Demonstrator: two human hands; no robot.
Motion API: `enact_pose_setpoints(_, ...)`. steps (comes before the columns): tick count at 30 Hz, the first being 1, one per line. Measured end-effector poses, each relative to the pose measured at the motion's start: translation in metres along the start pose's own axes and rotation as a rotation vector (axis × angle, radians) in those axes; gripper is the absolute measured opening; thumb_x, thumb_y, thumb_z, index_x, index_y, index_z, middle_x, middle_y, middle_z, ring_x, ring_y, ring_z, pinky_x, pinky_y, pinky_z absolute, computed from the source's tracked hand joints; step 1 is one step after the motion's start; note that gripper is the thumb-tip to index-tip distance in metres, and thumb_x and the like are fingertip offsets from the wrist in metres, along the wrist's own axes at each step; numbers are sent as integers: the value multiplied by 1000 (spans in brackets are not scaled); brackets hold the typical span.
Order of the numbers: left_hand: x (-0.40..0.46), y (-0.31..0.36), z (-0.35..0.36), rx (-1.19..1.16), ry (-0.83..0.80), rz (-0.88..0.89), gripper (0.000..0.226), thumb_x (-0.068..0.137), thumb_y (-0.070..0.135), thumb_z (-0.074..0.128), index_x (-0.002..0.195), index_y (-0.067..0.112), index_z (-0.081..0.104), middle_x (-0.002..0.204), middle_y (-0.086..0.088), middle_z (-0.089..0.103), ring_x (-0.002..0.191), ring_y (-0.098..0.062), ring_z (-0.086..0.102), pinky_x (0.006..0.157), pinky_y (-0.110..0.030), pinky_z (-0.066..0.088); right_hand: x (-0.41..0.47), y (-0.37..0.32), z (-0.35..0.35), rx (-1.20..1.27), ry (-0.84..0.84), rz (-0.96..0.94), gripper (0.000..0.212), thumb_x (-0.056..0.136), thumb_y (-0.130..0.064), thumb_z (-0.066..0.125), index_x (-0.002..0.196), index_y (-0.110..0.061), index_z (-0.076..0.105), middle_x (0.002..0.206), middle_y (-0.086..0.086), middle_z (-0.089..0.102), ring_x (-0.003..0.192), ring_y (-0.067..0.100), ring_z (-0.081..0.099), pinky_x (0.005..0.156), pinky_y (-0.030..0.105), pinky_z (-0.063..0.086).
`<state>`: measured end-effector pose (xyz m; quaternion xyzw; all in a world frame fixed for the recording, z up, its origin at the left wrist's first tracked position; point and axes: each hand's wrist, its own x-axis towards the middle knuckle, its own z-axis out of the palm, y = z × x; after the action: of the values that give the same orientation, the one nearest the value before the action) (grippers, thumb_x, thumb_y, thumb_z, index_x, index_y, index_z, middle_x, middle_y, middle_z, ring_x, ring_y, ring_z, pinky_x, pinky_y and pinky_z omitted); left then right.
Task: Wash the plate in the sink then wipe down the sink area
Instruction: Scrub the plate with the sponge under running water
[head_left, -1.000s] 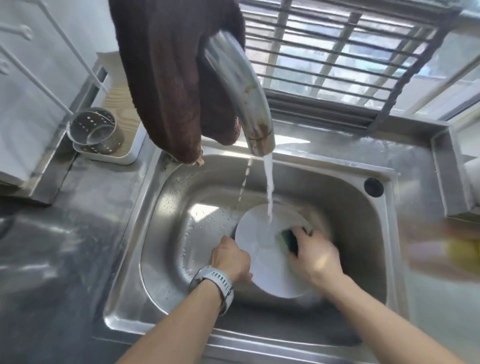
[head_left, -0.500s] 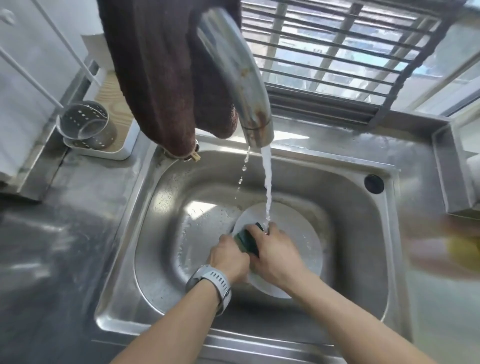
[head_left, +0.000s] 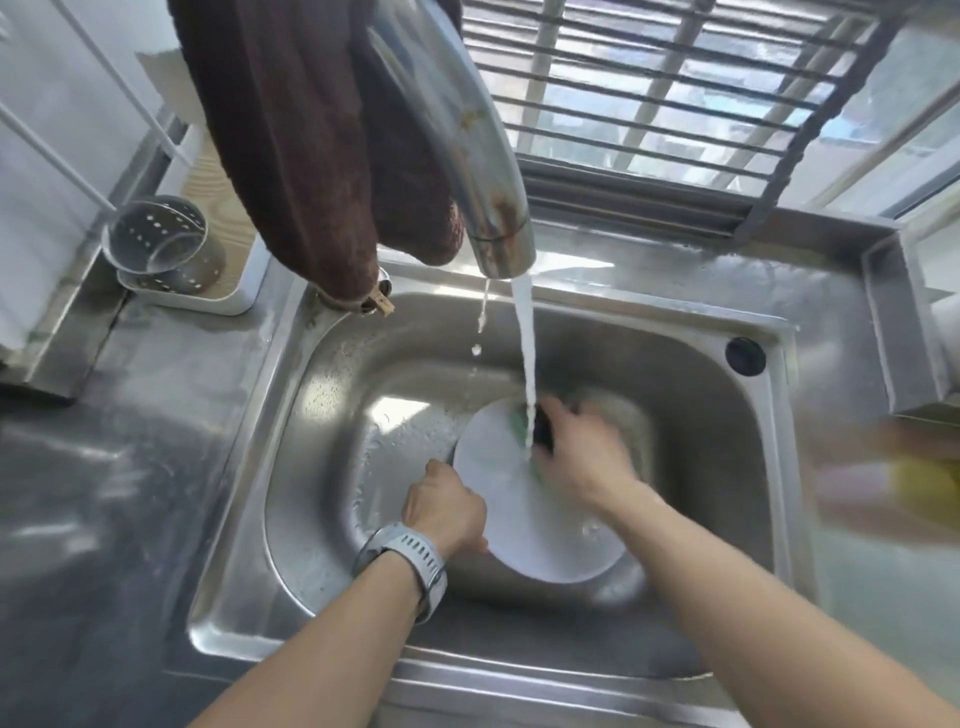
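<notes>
A white plate (head_left: 524, 514) lies tilted in the steel sink (head_left: 332, 415), under water running from the tap (head_left: 467, 156). My left hand (head_left: 444, 506), with a grey watch on the wrist, grips the plate's left rim. My right hand (head_left: 582, 449) grips a dark green sponge (head_left: 540, 426) and presses it on the plate's upper part, right where the stream lands. Most of the sponge is hidden by my fingers and the water.
A brown towel (head_left: 311, 135) hangs over the tap base. A perforated metal cup (head_left: 163, 244) stands in a white tray at the back left. Steel counter runs left of the sink. A blurred yellow object (head_left: 924, 483) lies on the right counter. A barred window is behind.
My right hand with the sponge has swung from the plate's left side, beside my left hand, up to its upper right. The plate has shifted slightly in the sink.
</notes>
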<state>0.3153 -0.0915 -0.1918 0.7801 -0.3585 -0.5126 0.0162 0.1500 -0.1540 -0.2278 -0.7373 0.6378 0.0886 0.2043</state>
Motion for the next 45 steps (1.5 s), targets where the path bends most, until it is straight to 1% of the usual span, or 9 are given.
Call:
enact_pose_setpoints(14,6,-5,16,-148,-135,3,54,73,18,46,127,17,48,122,-9,64,105,-39,67,80,-51,64,5,7,5,54,42,258,57,93,-36,55,145,-22,36,126,22,51,99,44,60,80,43,54)
enact_pose_setpoints(20,8,4,10,-581,-125,-102,56,85,50,42,118,14,68,96,-14,74,77,-32,69,48,-29,54,-22,-50,9,209,16,-54,57,92,-48,53,145,-33,38,115,13,53,100,37,55,78,41,53)
enact_pose_setpoints(23,25,3,14,-689,-68,-238,93,72,87,27,128,24,65,117,-13,73,102,-37,71,82,-51,62,-63,-53,0,206,-81,-115,64,93,-50,51,152,-37,28,120,9,50,104,32,55,83,38,49)
enact_pose_setpoints(25,20,8,11,-565,3,-176,73,92,67,30,140,16,47,130,-17,63,112,-41,63,98,-51,54,-92,-45,-9,233,-168,-148,63,92,-51,53,149,-43,27,117,3,49,103,26,56,84,34,47)
enact_pose_setpoints(29,11,6,9,-348,-9,-25,41,107,20,33,148,19,26,125,-16,58,106,-42,62,58,-36,53,-117,4,-14,98,-288,-123,57,86,-50,56,138,-45,32,115,-1,50,103,25,59,87,38,52)
enact_pose_setpoints(33,11,2,10,-358,-84,26,51,102,11,36,150,22,23,126,-9,55,104,-42,63,40,-32,49,-72,42,1,-11,-29,82,50,91,-51,52,136,-31,46,114,15,56,96,42,62,76,49,57)
enact_pose_setpoints(37,4,7,13,-591,-142,-10,45,95,35,45,136,16,47,104,-15,68,71,-31,66,45,-30,48,-3,7,1,113,79,222,57,97,-43,49,149,-26,33,131,23,48,110,46,55,88,48,51)
enact_pose_setpoints(40,10,10,12,-754,-164,-73,88,96,77,15,116,12,71,79,-14,73,51,-24,63,42,-26,44,-8,-40,-3,303,42,66,51,91,-41,52,140,-29,41,115,17,53,102,40,55,84,44,52)
enact_pose_setpoints(45,13,9,7,-738,-109,-100,74,101,69,17,134,15,55,115,-19,70,71,-29,66,40,-27,50,-86,-33,-13,230,-124,-165,61,95,-50,48,151,-41,26,121,3,48,107,26,54,88,37,50)
